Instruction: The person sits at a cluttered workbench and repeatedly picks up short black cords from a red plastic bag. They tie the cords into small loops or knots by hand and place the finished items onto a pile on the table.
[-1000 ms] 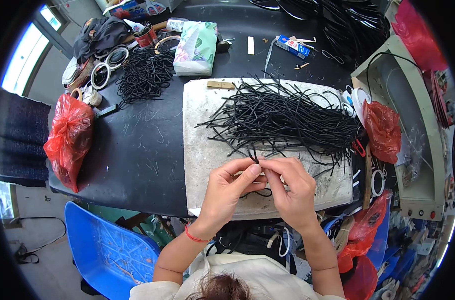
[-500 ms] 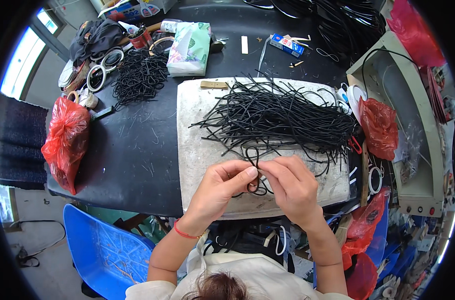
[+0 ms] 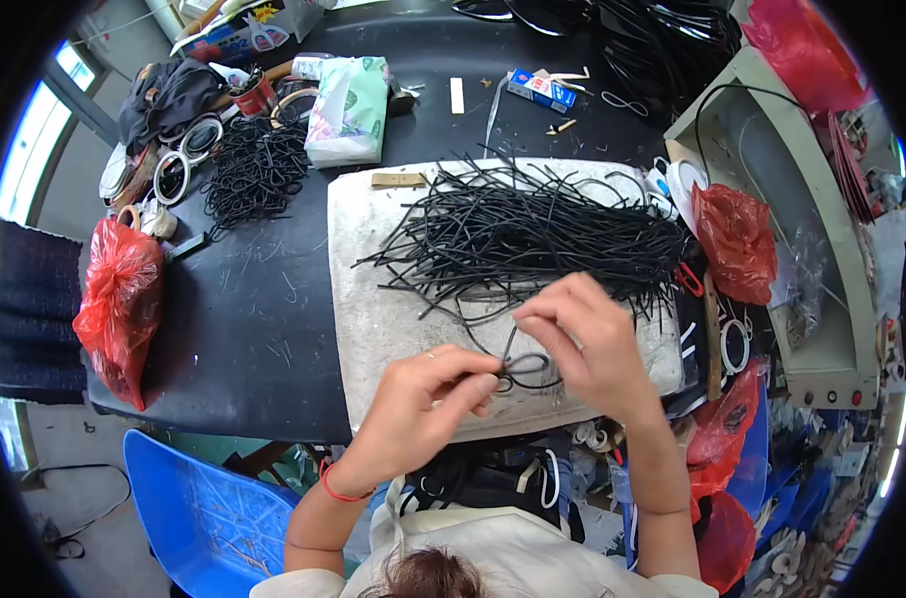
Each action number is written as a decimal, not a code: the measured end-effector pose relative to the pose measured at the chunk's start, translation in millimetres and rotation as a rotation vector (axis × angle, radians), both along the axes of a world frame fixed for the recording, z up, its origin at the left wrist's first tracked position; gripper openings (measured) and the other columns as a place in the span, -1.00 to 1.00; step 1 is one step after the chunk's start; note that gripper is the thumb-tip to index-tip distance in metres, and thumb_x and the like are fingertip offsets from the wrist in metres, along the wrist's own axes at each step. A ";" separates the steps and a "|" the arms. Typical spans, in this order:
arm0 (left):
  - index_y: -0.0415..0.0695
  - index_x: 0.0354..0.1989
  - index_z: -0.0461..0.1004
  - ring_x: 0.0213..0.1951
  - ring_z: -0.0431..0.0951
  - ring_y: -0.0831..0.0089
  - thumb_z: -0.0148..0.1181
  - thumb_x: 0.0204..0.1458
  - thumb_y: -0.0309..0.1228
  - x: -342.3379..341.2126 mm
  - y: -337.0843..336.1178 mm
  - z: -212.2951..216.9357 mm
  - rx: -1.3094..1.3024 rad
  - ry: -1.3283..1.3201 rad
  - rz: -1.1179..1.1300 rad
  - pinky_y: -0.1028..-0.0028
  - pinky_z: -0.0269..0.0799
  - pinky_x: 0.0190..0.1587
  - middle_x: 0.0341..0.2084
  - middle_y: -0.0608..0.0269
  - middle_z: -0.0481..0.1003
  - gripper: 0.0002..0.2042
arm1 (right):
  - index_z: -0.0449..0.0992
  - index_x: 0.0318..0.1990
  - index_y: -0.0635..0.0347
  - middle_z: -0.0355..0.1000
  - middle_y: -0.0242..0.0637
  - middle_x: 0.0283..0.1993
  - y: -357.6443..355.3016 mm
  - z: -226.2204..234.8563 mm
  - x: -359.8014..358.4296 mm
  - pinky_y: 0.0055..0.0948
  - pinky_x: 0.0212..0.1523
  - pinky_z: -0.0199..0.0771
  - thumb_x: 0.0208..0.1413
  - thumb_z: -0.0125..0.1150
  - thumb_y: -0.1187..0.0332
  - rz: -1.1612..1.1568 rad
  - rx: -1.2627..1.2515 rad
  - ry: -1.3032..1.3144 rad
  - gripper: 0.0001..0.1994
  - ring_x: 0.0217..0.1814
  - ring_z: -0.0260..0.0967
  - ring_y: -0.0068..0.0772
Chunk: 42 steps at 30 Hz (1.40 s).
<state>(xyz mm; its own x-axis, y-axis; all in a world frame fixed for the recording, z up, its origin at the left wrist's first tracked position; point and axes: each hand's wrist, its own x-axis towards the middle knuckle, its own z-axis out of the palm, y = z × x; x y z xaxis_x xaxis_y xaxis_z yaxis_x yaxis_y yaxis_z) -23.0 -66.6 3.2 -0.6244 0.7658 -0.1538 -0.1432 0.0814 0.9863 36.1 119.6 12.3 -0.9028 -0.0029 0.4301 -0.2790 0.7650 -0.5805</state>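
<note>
Over a pale, worn board (image 3: 358, 329), my left hand (image 3: 418, 404) pinches a thin black cord (image 3: 530, 357) bent into small loops. The loops stick out to the right of its fingertips, close to the board. My right hand (image 3: 597, 349) is raised a little above and to the right, thumb and forefinger pinched on a strand that runs up from the loops. A large pile of loose black cords (image 3: 542, 224) covers the board just beyond both hands.
At the back left lie a heap of looped black cords (image 3: 254, 169) and a tissue pack (image 3: 348, 115). A red plastic bag (image 3: 119, 299) rests at the left edge, another red bag (image 3: 737, 239) at the right. A blue bin (image 3: 214, 508) stands below the table.
The hands have moved apart. My left hand has come down with the looped cord, and my right hand has gone up and outward with a strand. The loops now point sideways.
</note>
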 end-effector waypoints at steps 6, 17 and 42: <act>-0.33 -0.13 0.38 -0.39 0.47 0.60 0.03 0.10 -0.48 -5.4 3.6 -11.1 0.169 -0.438 0.112 0.61 0.43 -0.30 -0.40 0.23 0.46 -0.78 | 0.48 -0.26 0.24 0.36 -0.24 -0.41 -25.0 -7.3 22.6 -0.45 -0.37 0.31 -0.04 0.10 0.57 -0.025 -0.165 -0.191 -0.85 -0.38 0.32 -0.32; -0.30 -0.20 0.40 -0.42 0.49 0.56 0.08 0.03 -0.55 6.9 8.0 -21.3 0.272 -0.322 0.302 0.58 0.43 -0.35 -0.37 0.16 0.50 -0.83 | 0.46 -0.13 0.33 0.48 -0.25 -0.28 -32.5 -3.3 27.1 -0.63 -0.30 0.42 0.13 -0.03 0.52 0.083 -1.193 -0.520 -0.81 -0.34 0.38 -0.60; -0.34 -0.29 0.45 -0.29 0.49 0.54 0.14 -0.05 -0.62 30.8 27.2 -35.0 0.301 0.145 0.573 0.57 0.41 -0.20 -0.35 0.16 0.49 -0.87 | 0.41 -0.39 0.25 0.43 -0.39 -0.49 -27.0 -5.4 16.5 -0.76 -0.51 0.27 -0.07 0.28 0.48 -0.136 -1.244 -0.540 -0.86 -0.51 0.29 -0.75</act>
<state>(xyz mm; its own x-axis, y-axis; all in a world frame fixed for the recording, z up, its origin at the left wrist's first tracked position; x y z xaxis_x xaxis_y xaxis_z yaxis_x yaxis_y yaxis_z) 7.8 -39.3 -31.8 -0.9439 0.3028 0.1318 0.0546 -0.2505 0.9666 52.6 92.5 6.9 -0.9198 0.2258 -0.3209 0.2356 -0.3362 -0.9119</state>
